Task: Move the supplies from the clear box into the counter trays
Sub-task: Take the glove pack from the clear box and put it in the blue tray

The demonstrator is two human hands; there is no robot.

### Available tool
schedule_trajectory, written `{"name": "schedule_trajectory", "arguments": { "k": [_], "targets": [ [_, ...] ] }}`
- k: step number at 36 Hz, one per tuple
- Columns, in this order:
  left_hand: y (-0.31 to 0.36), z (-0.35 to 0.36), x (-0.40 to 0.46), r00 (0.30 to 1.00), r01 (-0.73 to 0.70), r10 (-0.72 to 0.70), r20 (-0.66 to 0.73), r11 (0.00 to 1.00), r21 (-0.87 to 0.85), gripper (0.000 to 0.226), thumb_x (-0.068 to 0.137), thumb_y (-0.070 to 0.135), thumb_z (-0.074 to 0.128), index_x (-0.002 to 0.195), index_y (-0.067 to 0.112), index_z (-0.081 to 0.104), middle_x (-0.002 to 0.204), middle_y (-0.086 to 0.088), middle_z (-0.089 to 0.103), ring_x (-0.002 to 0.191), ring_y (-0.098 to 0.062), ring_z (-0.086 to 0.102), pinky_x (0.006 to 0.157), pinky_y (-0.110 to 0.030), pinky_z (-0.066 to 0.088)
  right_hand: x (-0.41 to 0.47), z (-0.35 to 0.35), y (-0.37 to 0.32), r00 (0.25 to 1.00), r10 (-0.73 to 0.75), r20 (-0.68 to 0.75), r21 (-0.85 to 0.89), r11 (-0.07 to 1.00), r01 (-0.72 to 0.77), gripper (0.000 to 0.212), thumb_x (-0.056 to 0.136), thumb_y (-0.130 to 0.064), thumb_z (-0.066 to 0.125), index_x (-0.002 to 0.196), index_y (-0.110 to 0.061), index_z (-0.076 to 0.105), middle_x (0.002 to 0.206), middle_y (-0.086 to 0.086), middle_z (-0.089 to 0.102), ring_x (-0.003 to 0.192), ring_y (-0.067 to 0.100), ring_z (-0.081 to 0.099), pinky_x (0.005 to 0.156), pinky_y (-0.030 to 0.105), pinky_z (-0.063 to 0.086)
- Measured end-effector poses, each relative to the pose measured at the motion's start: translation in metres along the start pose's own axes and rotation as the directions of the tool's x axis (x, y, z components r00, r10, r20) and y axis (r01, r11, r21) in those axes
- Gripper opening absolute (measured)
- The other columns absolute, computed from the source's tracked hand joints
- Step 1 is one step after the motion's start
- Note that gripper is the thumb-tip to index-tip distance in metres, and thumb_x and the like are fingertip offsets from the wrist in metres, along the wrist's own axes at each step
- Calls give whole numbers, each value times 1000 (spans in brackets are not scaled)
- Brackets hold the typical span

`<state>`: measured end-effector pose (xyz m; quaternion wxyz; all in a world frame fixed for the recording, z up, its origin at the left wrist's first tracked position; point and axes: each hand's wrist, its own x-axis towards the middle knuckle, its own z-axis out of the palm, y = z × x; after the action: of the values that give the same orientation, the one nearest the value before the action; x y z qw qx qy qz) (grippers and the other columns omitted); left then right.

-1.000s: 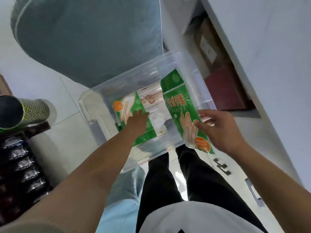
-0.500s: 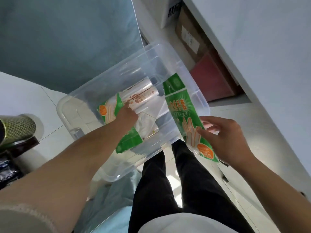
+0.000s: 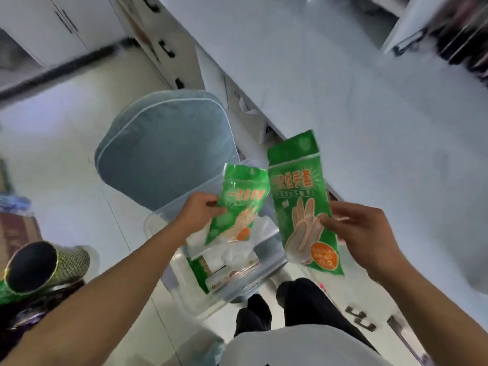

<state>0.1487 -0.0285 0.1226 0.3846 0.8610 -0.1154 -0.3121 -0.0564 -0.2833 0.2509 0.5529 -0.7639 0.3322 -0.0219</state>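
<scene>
The clear box (image 3: 169,273) sits on a seat below me, with a green packet (image 3: 198,273) and white rolls (image 3: 227,257) still inside. My left hand (image 3: 198,211) is shut on a green glove packet (image 3: 241,204), held above the box. My right hand (image 3: 361,228) grips a second green glove packet (image 3: 301,202) by its right edge, upright, just left of the white counter (image 3: 343,101). No counter trays are visible.
A blue cushioned chair (image 3: 163,146) stands behind the box. A mesh-sided cup (image 3: 42,268) lies at the left on a dark stand. White cabinets with dark handles (image 3: 163,48) run under the counter. My legs (image 3: 290,305) are below the box.
My left hand has lifted a green glove packet out of the box. My right hand has raised its packet higher. The view has swung up toward the counter.
</scene>
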Motion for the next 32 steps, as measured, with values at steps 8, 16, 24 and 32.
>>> {"name": "schedule_trajectory", "arguments": {
  "k": [8, 16, 24, 32],
  "targets": [
    [72, -29, -67, 989, -109, -17, -145, 572, -813, 12, 91, 17, 68, 97, 17, 79, 104, -8, 77, 94, -23, 74, 68, -33, 59, -9, -34, -57, 991, -108, 74, 375, 924, 73, 21, 76, -8, 73, 97, -10, 77, 102, 29, 69, 86, 40, 72, 72, 51, 59],
    [105, -35, -108, 997, -69, 12, -71, 418, -906, 15, 96, 23, 59, 103, 14, 70, 91, -6, 76, 75, -18, 73, 59, -34, 59, -1, -20, -116, 889, -253, 383, 472, 880, 47, 26, 74, -7, 72, 100, -3, 75, 99, 18, 76, 81, 28, 74, 65, 35, 60],
    [109, -8, -154, 992, -62, 124, -23, 320, -946, 26, 87, 34, 61, 105, 21, 74, 94, -5, 74, 76, -16, 70, 65, -31, 58, 3, -3, -103, 951, -134, 279, 311, 950, 42, 15, 79, 3, 72, 91, 11, 70, 83, 20, 75, 70, 28, 72, 55, 26, 57],
    [113, 31, -182, 997, -23, 80, 2, 305, -952, 26, 86, 37, 63, 103, 21, 76, 96, -5, 75, 79, -17, 72, 63, -32, 58, -2, -31, -71, 896, -1, 444, 236, 965, -116, 15, 83, -1, 69, 96, 7, 72, 92, 21, 76, 76, 32, 74, 58, 31, 58]
  ]
}}
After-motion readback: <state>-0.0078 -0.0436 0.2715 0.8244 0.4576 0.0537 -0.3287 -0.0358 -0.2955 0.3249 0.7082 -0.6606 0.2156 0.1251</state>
